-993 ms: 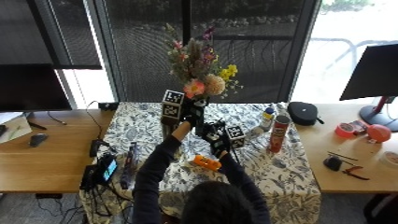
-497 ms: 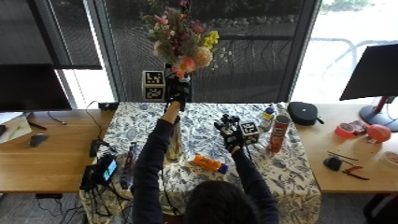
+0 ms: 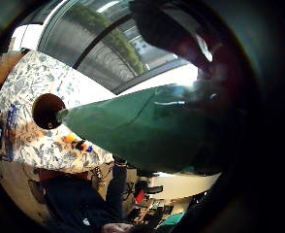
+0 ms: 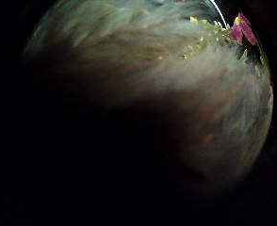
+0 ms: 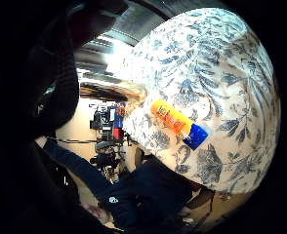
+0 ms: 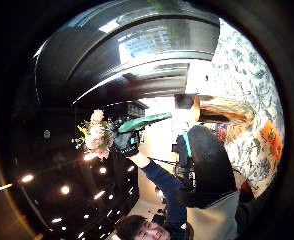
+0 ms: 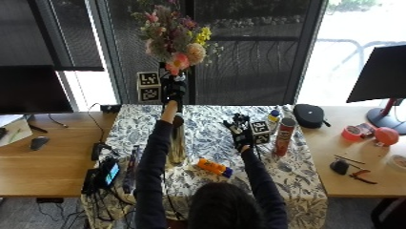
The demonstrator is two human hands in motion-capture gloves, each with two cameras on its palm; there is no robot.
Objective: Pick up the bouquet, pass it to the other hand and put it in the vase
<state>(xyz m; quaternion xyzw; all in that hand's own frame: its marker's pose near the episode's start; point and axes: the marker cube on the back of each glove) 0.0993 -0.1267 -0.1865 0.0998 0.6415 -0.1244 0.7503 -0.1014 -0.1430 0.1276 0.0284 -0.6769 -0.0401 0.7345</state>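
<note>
A bouquet (image 7: 172, 33) of pink, peach, yellow and purple flowers is held upright, high above the table, its stems wrapped in a green sleeve. Directly below it a tall, slender brownish vase (image 7: 177, 140) is seen standing upright on the blue-and-white floral tablecloth, its dark round mouth (image 3: 48, 110) open beneath the sleeve's tip.

The top of the pink and yellow flower bouquet (image 7: 172, 33) is getting cropped; its blooms are blurring across the left thumb side palm view, and the arm is hiding the tall vase's (image 7: 177, 143) neck.
</note>
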